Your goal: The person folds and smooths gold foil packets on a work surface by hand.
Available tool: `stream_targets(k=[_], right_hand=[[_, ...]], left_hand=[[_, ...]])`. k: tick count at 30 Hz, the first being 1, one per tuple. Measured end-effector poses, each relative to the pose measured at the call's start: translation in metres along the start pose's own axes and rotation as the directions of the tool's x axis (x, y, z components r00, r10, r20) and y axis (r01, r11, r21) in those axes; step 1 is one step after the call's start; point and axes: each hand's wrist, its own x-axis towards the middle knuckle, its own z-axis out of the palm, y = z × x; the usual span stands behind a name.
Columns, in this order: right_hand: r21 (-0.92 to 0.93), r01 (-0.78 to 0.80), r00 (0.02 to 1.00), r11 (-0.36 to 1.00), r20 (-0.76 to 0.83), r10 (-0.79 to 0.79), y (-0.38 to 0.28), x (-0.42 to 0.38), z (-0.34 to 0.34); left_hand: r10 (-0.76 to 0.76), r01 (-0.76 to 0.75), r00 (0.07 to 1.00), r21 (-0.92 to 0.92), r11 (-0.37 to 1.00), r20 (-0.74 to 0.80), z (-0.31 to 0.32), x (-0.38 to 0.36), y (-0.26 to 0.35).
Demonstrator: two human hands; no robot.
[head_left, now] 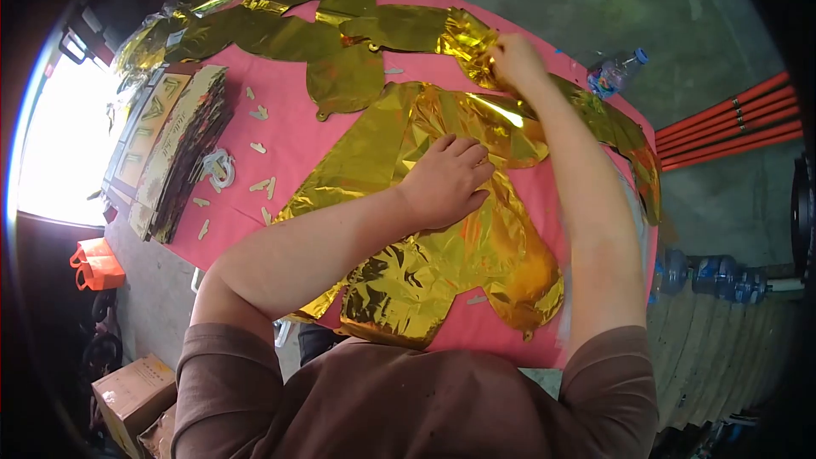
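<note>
Stack of printed cards with ragged edges (174, 149), left; coiled white cord (218, 168) beside it. Blue-capped clear plastic bottle (616, 72), far right edge of pink-covered table (289, 127). Small pale tabs dot the pink strip between stack and shiny gold foil balloon (459, 246), mid-table to near edge. Left hand (446, 183): palm down on it, fingers loosely bent. Right hand (514, 64): reached farther, fingers pinching crumpled gold foil (467, 38).

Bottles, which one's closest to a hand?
The small blue-capped bottle at upper right, near the right hand; the big blue bottles are lower down, farther away.
</note>
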Motion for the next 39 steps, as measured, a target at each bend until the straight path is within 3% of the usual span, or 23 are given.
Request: stream_targets(k=[1,2,4,7,9,11,12,14,15,17,19,21,22,24,25,26,27,28,30,32,35,38,39], right_hand=[[0.166,0.013,1.000,0.986,0.017,-0.016,0.011,0.010,-0.006],[0.169,0.016,1.000,0.986,0.020,-0.020,0.017,0.018,-0.016],[0.421,-0.228,0.970,0.878,0.171,0.170,0.030,0.029,-0.039],[0.790,-0.413,0.907,0.453,0.310,0.285,0.060,0.029,-0.057],[0.835,-0.418,0.875,0.359,0.263,0.406,0.111,0.028,-0.039],[0.543,-0.625,0.742,0.561,0.191,0.643,0.179,0.034,-0.005],[0.541,-0.627,0.741,0.561,0.193,0.643,0.184,0.029,0.000],[0.514,-0.438,0.695,0.737,-0.327,0.641,0.192,0.009,0.010],[0.439,-0.377,0.699,0.816,-0.443,0.561,0.151,-0.008,-0.016],[0.171,-0.103,0.656,0.980,-0.728,0.196,0.114,-0.020,-0.027],[-0.272,0.016,0.675,0.962,-0.707,-0.211,0.059,-0.034,-0.049],[-0.506,0.288,0.762,0.813,-0.393,-0.514,0.016,-0.048,-0.061],[-0.508,0.284,0.763,0.813,-0.394,-0.513,0.008,-0.047,-0.055],[-0.456,0.427,0.879,0.781,0.005,-0.477,0.004,-0.051,-0.033],[-0.458,0.424,0.880,0.782,0.002,-0.476,0.016,-0.051,-0.022],[-0.361,0.196,0.975,0.912,-0.027,-0.220,0.034,-0.050,-0.012],[-0.255,-0.057,0.998,0.965,-0.026,0.052,0.050,-0.047,-0.002],[-0.254,-0.060,0.998,0.965,-0.028,0.055,0.061,-0.045,0.008],[-0.057,-0.255,0.956,0.965,0.138,0.261,0.068,-0.050,0.007],[-0.048,-0.255,0.964,0.966,0.058,0.258,0.071,-0.057,0.002],[0.242,-0.140,0.967,0.960,-0.177,0.185,0.085,-0.064,-0.004],[0.048,-0.214,0.975,0.976,-0.052,0.217,0.106,-0.079,-0.022],[0.064,-0.222,0.971,0.973,-0.082,0.226,0.110,-0.083,-0.028]], left_hand=[[-0.007,0.007,1.000,0.001,1.000,0.000,0.001,0.000,0.000],[-0.006,0.006,1.000,0.006,1.000,-0.007,0.001,0.000,0.000],[-0.006,0.006,1.000,0.008,1.000,-0.012,0.000,-0.001,0.000],[-0.016,0.017,0.999,-0.020,1.000,0.043,-0.002,0.000,0.000],[-0.017,0.017,0.999,-0.017,1.000,0.027,-0.003,0.000,0.000],[-0.029,0.031,0.998,-0.033,0.999,0.051,-0.005,0.001,0.001],[-0.045,0.049,0.996,-0.049,0.998,0.076,-0.006,0.001,0.001],[-0.045,0.049,0.996,-0.048,0.998,0.083,-0.006,0.001,0.001],[-0.042,0.046,0.995,-0.042,0.998,0.088,-0.006,0.001,0.001],[-0.039,0.043,0.996,-0.042,0.998,0.086,-0.006,0.002,0.001],[-0.037,0.040,0.995,-0.038,0.998,0.087,-0.007,0.000,0.002],[-0.036,0.039,0.996,-0.043,0.998,0.076,-0.007,0.001,0.002],[-0.032,0.035,0.997,-0.043,0.998,0.075,-0.007,0.002,0.001],[-0.029,0.030,0.998,-0.019,0.999,0.054,-0.005,0.001,0.002],[-0.026,0.027,0.998,-0.017,1.000,0.054,-0.005,0.001,0.001],[-0.028,0.029,0.998,-0.028,0.999,0.061,-0.005,0.001,0.001],[-0.031,0.033,0.997,-0.039,0.999,0.068,-0.005,0.000,0.000],[-0.028,0.031,0.997,-0.038,0.999,0.069,-0.005,-0.001,0.000],[-0.018,0.020,0.998,-0.028,0.999,0.066,-0.006,0.000,0.000],[-0.002,0.003,0.999,-0.027,1.000,0.033,-0.005,0.000,0.001],[0.012,-0.011,1.000,-0.019,1.000,0.007,-0.004,0.000,0.000],[0.006,-0.006,1.000,-0.014,1.000,0.016,-0.003,-0.001,-0.001],[0.008,-0.008,1.000,-0.011,1.000,0.016,-0.003,-0.001,-0.001]])
